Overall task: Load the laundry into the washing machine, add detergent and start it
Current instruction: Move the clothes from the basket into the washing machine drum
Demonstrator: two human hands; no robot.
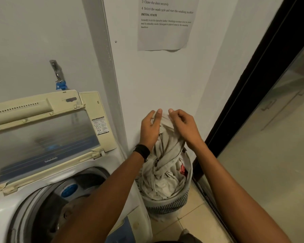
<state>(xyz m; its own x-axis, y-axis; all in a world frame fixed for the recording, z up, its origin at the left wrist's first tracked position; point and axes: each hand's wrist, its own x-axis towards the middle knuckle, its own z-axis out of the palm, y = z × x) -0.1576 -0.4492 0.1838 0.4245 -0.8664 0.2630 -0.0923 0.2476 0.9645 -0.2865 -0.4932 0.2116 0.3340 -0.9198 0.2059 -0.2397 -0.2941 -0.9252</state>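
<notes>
A top-loading washing machine [112,165] stands at the lower left with its lid [42,137] raised; the drum [47,207] shows something dark inside. To its right, a grey laundry basket [167,202] on the floor holds crumpled pale cloth and a bit of red fabric. A light grey garment [167,148] is stretched up out of the basket. My left hand [150,127], with a black wristband, and my right hand [182,125] both pinch its top edge, close together, above the basket.
A printed instruction sheet [167,23] hangs on the white wall. A water tap with a blue fitting [59,78] sits above the machine. A dark-framed glass door [253,95] runs along the right. Beige floor tiles [191,225] lie around the basket.
</notes>
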